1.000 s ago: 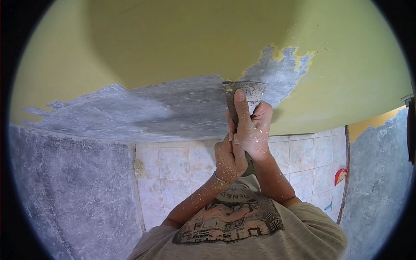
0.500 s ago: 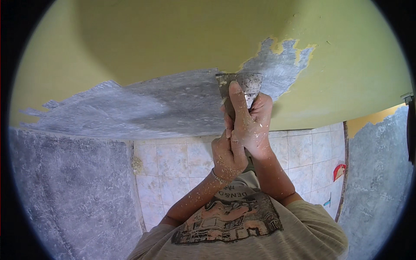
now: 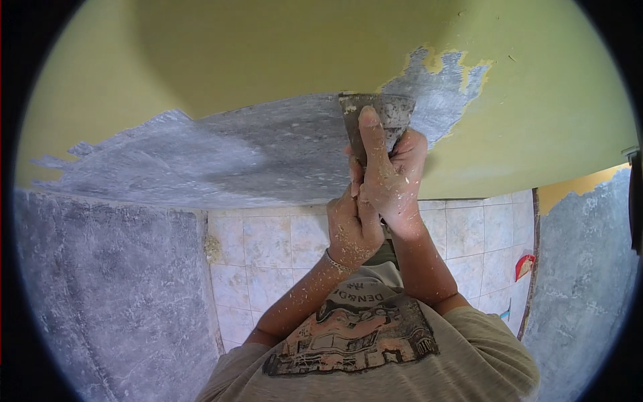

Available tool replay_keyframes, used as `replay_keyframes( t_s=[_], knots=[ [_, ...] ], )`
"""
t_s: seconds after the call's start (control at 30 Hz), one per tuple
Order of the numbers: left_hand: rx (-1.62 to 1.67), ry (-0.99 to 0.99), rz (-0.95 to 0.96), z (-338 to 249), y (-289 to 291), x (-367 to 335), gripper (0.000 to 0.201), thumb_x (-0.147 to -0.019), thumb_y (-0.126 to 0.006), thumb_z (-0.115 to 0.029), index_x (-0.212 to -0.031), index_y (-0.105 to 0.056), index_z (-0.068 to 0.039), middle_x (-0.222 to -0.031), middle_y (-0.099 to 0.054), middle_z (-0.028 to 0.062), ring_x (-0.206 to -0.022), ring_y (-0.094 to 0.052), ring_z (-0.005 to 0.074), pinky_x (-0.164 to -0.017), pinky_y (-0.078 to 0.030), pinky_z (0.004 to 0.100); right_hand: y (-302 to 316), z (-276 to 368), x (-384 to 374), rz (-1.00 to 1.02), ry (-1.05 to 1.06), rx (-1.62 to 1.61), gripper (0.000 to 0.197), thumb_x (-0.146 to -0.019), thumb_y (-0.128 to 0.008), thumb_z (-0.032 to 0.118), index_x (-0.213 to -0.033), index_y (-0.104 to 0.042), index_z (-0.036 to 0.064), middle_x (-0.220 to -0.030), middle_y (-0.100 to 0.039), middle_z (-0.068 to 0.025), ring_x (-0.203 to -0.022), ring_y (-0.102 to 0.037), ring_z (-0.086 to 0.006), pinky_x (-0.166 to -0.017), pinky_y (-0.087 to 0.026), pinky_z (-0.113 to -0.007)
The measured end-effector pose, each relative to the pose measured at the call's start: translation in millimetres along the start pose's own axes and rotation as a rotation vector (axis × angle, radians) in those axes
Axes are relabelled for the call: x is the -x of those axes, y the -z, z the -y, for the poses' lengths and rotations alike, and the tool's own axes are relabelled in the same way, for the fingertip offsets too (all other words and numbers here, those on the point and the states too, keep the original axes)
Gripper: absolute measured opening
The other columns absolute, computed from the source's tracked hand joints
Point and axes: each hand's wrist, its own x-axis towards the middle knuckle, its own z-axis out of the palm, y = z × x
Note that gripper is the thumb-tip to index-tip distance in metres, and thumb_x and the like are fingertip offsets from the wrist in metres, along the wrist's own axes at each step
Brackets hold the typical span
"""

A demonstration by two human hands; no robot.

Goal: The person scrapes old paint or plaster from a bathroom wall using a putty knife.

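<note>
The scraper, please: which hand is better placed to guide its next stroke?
Probably the right hand: its thumb lies on the scraper, whereas the left hand sits farther back.

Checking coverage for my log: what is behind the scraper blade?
The wall: bare grey surface either side of the scraper blade, yellow-green paint above. What lies directly behind is covered.

The wall (image 3: 281,47) blocks the way ahead of the scraper (image 3: 396,110); sideways along it, there is room left and right. The left hand (image 3: 353,231) and right hand (image 3: 392,191) touch, crowding each other. Grey side walls (image 3: 114,288) bound both flanks.
</note>
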Motion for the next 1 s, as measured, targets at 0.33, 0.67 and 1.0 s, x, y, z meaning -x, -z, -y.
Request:
replay_keyframes(
  t_s=[0.33,0.67,1.0],
  knots=[
    [-0.030,-0.056,0.018,-1,-5,1,0.043,-0.103,-0.043,-0.019,-0.128,-0.052,0.015,-0.073,-0.062,0.0286,-0.060,-0.065,0.0454,-0.053,-0.049,0.0454,1,4,2,-0.024,-0.015,0.004,0.043,-0.105,-0.062,0.029,-0.069,-0.061,0.0051,-0.055,-0.057,-0.0007,-0.041,-0.047,-0.0045,-0.037,-0.033,-0.023],
    [-0.019,0.001,0.087,6,-24,8,0.045,-0.103,-0.042,-0.019,-0.130,-0.051,0.015,-0.077,-0.063,0.0315,-0.064,-0.065,0.0473,-0.055,-0.050,0.0466,23,-5,1,0.023,0.000,0.082,0.046,-0.105,-0.062,0.031,-0.068,-0.060,0.0043,-0.054,-0.057,-0.0002,-0.040,-0.046,-0.0046,-0.037,-0.032,-0.023],
    [-0.034,-0.078,-0.027,5,-25,3,0.043,-0.106,-0.039,-0.029,-0.104,-0.057,0.010,-0.053,-0.053,0.0148,-0.044,-0.057,0.0309,-0.045,-0.040,0.0406,21,-1,-2,0.028,-0.024,0.080,0.045,-0.105,-0.061,0.031,-0.069,-0.060,0.0037,-0.051,-0.054,0.0005,-0.043,-0.050,-0.0056,-0.039,-0.037,-0.025]
  ],
)
